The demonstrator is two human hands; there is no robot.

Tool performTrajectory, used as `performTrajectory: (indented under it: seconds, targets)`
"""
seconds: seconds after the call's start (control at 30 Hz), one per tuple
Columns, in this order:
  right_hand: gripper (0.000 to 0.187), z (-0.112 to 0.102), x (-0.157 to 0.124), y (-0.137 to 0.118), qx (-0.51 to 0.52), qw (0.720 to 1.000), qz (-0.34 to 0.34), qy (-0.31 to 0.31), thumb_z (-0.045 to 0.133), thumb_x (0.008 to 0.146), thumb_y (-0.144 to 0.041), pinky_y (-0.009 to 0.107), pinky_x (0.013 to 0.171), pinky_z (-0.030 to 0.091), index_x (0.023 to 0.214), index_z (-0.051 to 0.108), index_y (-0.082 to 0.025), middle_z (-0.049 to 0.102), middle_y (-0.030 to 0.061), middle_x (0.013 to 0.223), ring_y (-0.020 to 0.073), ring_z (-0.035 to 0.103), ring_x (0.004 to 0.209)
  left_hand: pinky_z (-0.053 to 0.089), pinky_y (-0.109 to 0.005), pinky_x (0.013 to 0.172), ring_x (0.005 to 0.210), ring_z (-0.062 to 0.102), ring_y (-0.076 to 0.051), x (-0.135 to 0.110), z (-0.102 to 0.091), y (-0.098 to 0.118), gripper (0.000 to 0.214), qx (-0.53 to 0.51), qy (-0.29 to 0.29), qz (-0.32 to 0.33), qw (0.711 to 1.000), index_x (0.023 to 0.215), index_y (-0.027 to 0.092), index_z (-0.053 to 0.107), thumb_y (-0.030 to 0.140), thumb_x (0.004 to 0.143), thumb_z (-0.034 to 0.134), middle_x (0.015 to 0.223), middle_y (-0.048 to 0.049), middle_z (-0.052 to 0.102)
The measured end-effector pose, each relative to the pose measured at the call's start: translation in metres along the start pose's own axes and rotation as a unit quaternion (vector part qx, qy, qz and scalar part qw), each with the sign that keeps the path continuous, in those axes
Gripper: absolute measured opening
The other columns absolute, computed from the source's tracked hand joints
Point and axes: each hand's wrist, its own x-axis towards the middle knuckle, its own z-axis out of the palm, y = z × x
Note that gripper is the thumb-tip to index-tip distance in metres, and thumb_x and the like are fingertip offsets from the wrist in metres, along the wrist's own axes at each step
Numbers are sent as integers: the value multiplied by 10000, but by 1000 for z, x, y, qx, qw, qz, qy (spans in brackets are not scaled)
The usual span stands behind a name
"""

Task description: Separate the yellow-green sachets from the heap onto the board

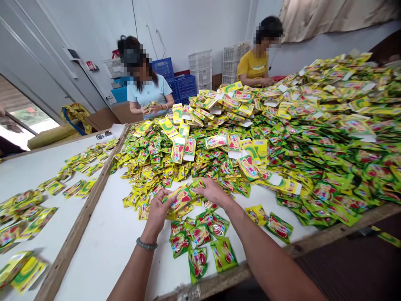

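While clamping a yellow-and-green carton [179, 200] by its left end in the left hand [159, 209], pinches a green packet [197, 184] in the right hand [212, 193] at the carton's right end; cannot tell whether partly inside. Holds carton and packet over the white tabletop [125, 238], at the near edge of a mixed heap [313, 154]. Shows a greenish bracelet [146, 244] at the left wrist and loose green packets [201, 235] nearer than both hands. Has more cartons [29, 274] left of the wooden strip [85, 209] and two people [150, 94] across the heap.

Head-height view, forward and downward
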Motion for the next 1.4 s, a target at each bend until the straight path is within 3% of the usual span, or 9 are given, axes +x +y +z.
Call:
performTrajectory:
  seconds: [0.1,0.23,0.33,0.47,0.73,1.03,1.2,1.33,1.4]
  targets:
    - [114,6,1,3,-52,998,-8,15,627,677,-254,265,701,420,754,646,-171,657,21,827,173,579,768,462,-198,538,565,597,-105,-1,1,-3,313,-6,-41,-15,999,818,169,575,336,621,753,696,20,652]
    - [226,19,4,3,-37,996,14,82,619,703,-248,273,704,424,924,637,-204,668,18,848,177,594,786,498,-238,564,598,638,-140,0,12,-6,352,-81,-85,-79,990,889,169,561,280,623,762,757,-16,695]
    - [223,23,3,0,4,995,-4,101,549,785,-274,280,724,435,988,618,-213,673,20,854,164,602,784,527,-274,619,645,663,-164,2,20,-5,423,-137,-64,-100,983,952,155,569,230,595,784,813,-48,715]
    - [154,25,-1,-7,-69,988,-44,131,570,791,-273,320,815,417,871,683,-205,651,53,863,191,567,894,538,-283,638,639,669,-167,2,20,-3,410,-165,-38,-102,980,925,128,603,219,575,797,806,-64,722]
    - [145,23,-1,-9,-8,998,-38,51,640,737,-341,305,801,420,733,691,-206,659,27,812,180,582,849,546,-296,660,641,676,-178,-3,7,1,378,-166,-18,-119,979,857,121,642,250,547,815,763,-66,727]
    - [62,34,-8,-16,-107,990,-44,75,661,710,-277,402,970,260,683,690,-229,655,39,895,214,529,1032,539,-300,652,636,674,-188,-6,3,5,382,-152,-29,-111,982,834,123,667,267,518,826,745,-60,724]
    - [372,39,-10,-19,-11,997,-68,-40,425,878,-348,383,967,304,627,663,-212,669,39,905,217,500,1113,530,-288,638,612,663,-172,-6,3,7,354,-171,-15,-112,979,817,124,664,262,529,817,716,-54,719]
    - [296,49,-14,-22,-25,994,-69,-79,472,852,-381,387,941,348,726,685,-219,652,27,894,207,542,979,523,-292,636,615,658,-176,-8,1,4,360,-168,-20,-115,979,805,119,667,285,522,814,706,-54,711]
    - [218,55,-14,-23,-18,996,-71,-53,519,825,-352,363,909,382,821,688,-214,646,27,875,189,561,907,520,-289,627,602,652,-171,-7,-1,4,365,-162,-18,-121,979,808,118,667,291,521,811,687,-48,703]
